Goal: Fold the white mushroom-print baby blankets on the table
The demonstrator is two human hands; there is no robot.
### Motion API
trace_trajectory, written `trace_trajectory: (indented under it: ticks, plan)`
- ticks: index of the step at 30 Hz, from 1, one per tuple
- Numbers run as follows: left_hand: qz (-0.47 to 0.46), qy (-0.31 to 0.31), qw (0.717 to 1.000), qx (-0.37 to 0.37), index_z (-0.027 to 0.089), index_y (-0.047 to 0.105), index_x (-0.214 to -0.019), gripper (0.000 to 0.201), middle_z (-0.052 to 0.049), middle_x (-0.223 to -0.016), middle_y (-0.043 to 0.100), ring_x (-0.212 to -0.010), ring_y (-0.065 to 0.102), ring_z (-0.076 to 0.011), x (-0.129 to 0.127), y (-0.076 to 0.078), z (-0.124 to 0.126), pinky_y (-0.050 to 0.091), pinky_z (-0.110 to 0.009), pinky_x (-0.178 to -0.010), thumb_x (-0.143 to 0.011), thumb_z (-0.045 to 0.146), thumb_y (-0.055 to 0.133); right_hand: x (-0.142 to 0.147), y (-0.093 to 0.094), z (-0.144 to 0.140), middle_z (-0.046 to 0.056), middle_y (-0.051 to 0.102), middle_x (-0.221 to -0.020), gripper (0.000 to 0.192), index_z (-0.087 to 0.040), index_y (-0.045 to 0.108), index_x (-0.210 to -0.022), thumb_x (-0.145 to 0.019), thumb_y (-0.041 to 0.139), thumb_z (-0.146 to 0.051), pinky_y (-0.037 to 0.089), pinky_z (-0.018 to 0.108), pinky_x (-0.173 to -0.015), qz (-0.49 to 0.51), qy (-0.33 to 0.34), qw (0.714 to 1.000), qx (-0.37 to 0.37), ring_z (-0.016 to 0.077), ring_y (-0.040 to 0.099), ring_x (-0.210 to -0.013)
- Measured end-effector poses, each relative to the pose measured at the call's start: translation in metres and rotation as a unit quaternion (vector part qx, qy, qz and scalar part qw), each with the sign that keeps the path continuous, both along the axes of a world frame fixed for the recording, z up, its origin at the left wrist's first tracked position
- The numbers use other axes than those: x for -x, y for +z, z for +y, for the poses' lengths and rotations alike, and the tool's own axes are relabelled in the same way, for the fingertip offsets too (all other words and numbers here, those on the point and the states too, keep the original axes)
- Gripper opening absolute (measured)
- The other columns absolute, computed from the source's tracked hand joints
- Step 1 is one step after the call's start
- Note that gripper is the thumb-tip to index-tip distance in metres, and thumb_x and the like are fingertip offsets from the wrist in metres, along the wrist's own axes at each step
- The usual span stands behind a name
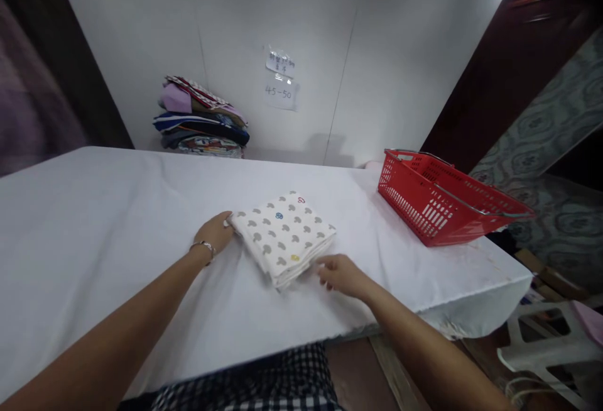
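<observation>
- Head view, looking down over a table draped in white cloth (pixel 117 210): a folded white fabric square printed with grey mushroom shapes (pixel 284 235) lies near the middle of it, tilted so that one corner points toward the person.
- Left hand (pixel 214 232), a thin bangle at the wrist, rests against the fold's left corner. Its fingers are curled loosely and I cannot tell whether they pinch the cloth or only touch it.
- Right hand (pixel 342 274) sits just beside the near right edge, fingers half open and spread, holding nothing that I can see.
- Stacked layers show along that near edge. As I judge it, a one-sided push or lift could make them slide apart and spoil the fold.
- With only the corner touched on the left, the bundle could sag or swing open if raised unevenly.
- Red plastic basket with metal handles (pixel 438 200) stands well apart to the right, close to the table's end, where a careless knock might send it over.
- A pile of folded coloured fabrics (pixel 202 119) sits by the far wall, out of harm.
</observation>
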State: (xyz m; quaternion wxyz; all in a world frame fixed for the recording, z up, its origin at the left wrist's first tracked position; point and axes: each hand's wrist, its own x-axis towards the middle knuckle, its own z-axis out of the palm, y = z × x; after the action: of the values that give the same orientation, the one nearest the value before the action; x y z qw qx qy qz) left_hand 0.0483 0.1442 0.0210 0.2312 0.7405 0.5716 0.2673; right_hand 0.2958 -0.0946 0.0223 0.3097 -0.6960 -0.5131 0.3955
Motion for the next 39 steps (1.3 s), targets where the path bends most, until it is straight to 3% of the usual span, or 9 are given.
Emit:
trace_trajectory:
  ticks: [3,5,8,11,15,18,27,31,39]
  plan:
    - [-0.014,0.02,1.0,-0.001,0.014,0.05,-0.117,0.045,-0.012,-0.116,0.058,-0.097,0.059,-0.0249,0.004,-0.01,-0.017,0.044,-0.038,-0.089,-0.074,0.024,0.049,-0.027,0.015,0.022,0.002,0.063,-0.069,0.03,-0.015,0.064,-0.096,-0.078,0.048,-0.034,0.045,0.024,-0.059,-0.091,-0.105,0.981,-0.138,0.0126,0.057,-0.06]
    - [-0.051,0.037,0.998,0.01,0.015,0.051,-0.113,0.042,-0.011,-0.117,0.057,-0.089,0.061,-0.0214,0.001,-0.019,-0.037,0.047,-0.035,-0.083,-0.075,0.033,0.049,-0.05,0.022,0.041,0.004,0.066,-0.084,0.028,-0.017,0.065,-0.093,-0.078,0.047,-0.033,0.045,0.026,-0.07,-0.128,-0.153,0.967,-0.159,0.0149,0.058,-0.076]
    - [-0.156,0.042,0.981,0.107,0.018,0.051,-0.104,0.044,-0.007,-0.103,0.061,-0.07,0.061,-0.0165,-0.009,-0.023,-0.067,0.049,-0.03,-0.063,-0.071,0.047,0.053,-0.073,0.024,0.066,0.004,0.066,-0.091,0.028,-0.017,0.067,-0.087,-0.077,0.049,-0.036,0.043,0.027,-0.076,-0.141,-0.158,0.972,-0.103,0.0169,0.058,-0.085]
    - [-0.248,0.03,0.939,0.236,0.018,0.051,-0.095,0.049,-0.003,-0.083,0.062,-0.054,0.057,-0.0128,-0.019,-0.015,-0.092,0.042,-0.024,-0.047,-0.065,0.055,0.057,-0.08,0.017,0.081,0.004,0.067,-0.083,0.03,-0.016,0.068,-0.08,-0.074,0.054,-0.042,0.044,0.025,-0.067,-0.121,-0.119,0.985,-0.04,0.0163,0.058,-0.077]
    - [-0.311,-0.003,0.882,0.353,0.016,0.05,-0.08,0.052,0.0,-0.067,0.059,-0.046,0.052,-0.0098,-0.029,-0.005,-0.112,0.03,-0.02,-0.04,-0.055,0.059,0.064,-0.082,0.009,0.091,0.004,0.066,-0.083,0.028,-0.016,0.067,-0.082,-0.07,0.062,-0.041,0.043,0.02,-0.057,-0.099,-0.092,0.991,0.018,0.0136,0.056,-0.072]
    - [-0.32,-0.022,0.861,0.394,0.015,0.052,-0.081,0.057,-0.002,-0.064,0.06,-0.044,0.051,-0.0099,-0.033,-0.003,-0.119,0.022,-0.019,-0.038,-0.05,0.06,0.068,-0.085,0.007,0.093,0.005,0.064,-0.077,0.028,-0.014,0.066,-0.078,-0.068,0.065,-0.04,0.043,0.02,-0.053,-0.09,-0.088,0.991,0.048,0.0128,0.055,-0.064]
    - [-0.324,-0.028,0.863,0.386,0.016,0.047,-0.074,0.04,0.005,-0.047,0.049,-0.036,0.039,-0.0065,-0.047,0.002,-0.121,0.015,-0.017,-0.035,-0.053,0.04,0.07,-0.083,0.011,0.1,0.001,0.058,-0.066,0.017,-0.014,0.06,-0.066,-0.061,0.069,-0.029,0.038,0.019,-0.051,-0.101,-0.102,0.99,0.016,0.0105,0.05,-0.06]
    - [-0.375,-0.008,0.867,0.328,0.017,0.046,-0.072,0.034,0.008,-0.047,0.045,-0.038,0.038,-0.0049,-0.048,0.008,-0.113,0.025,-0.017,-0.037,-0.052,0.033,0.069,-0.081,0.007,0.105,-0.002,0.058,-0.069,0.02,-0.016,0.061,-0.076,-0.065,0.065,-0.032,0.038,0.018,-0.054,-0.092,-0.126,0.987,-0.022,0.0085,0.049,-0.061]
    - [-0.307,-0.001,0.885,0.35,0.017,0.048,-0.076,0.039,0.005,-0.049,0.051,-0.037,0.041,-0.0061,-0.039,-0.017,-0.113,0.021,-0.016,-0.036,-0.053,0.039,0.07,-0.075,-0.002,0.096,-0.001,0.056,-0.061,0.021,-0.014,0.059,-0.069,-0.068,0.065,-0.034,0.038,0.018,-0.048,-0.081,-0.125,0.989,0.012,0.0081,0.047,-0.051]
